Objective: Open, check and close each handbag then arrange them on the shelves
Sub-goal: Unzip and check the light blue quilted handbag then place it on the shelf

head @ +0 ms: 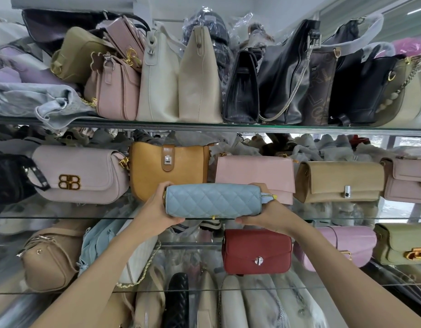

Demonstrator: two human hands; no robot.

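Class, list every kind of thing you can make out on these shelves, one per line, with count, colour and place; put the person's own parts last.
Quilted bag: one, light blue, held in front of the middle shelf.
Bucket bag: one, mustard yellow, middle shelf, behind the quilted bag.
Flap bag: one, pale lilac, middle shelf, left.
Pink bag: one, middle shelf, right of the bucket bag.
Tan bag: one, middle shelf, right.
Red bag: one, lower shelf, centre.
Top-shelf bags: many, cream, pink, olive, black, packed upright.
Glass shelves: several, clear.
Left hand: grips the quilted bag's left end.
Right hand: grips its right end.
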